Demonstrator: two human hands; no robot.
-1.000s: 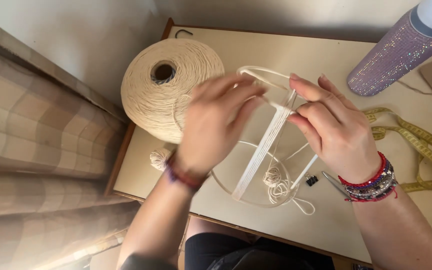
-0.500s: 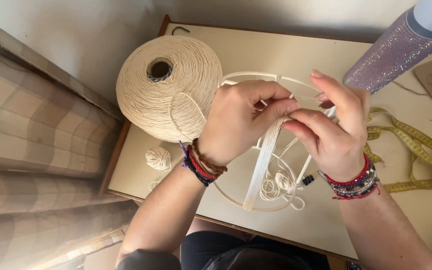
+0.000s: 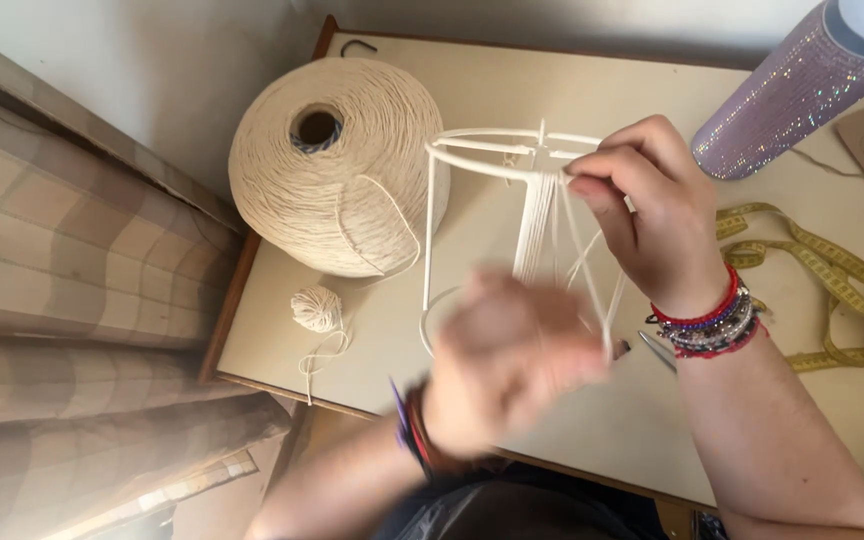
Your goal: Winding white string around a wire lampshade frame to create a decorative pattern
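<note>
we hold the white wire frame (image 3: 432, 215) upright on the pale table (image 3: 512, 90), just beside the big cone of cream cord (image 3: 337, 165). our right hand (image 3: 657, 215) sits at the frame's top ring, thumb and forefinger closed on the cord strands (image 3: 535, 225) where they loop over the wire; the other fingers curl loosely behind. our left hand (image 3: 507, 365) is lower, in front of the bottom ring, and it is blurred, so we cannot tell how far its fingers are closed or whether they grip a strand.

the strands hang in a tight band from the top ring down toward the lower ring, with a few looser ones slanting off to the right. to wrap well, we judge it best to keep the pinch firm at the top so the loops do not slide along the wire, lay each new strand touching the last one, and pull downward with even tension rather than sideways. the frame is light and likely to tip, so the upper hand should steady it as well as pinch.

a small ball of cord (image 3: 317, 308) lies near the table's left edge, a yellow tape measure (image 3: 832, 275) trails to the right, and a glittery purple bottle (image 3: 802, 80) leans in the far corner.
</note>
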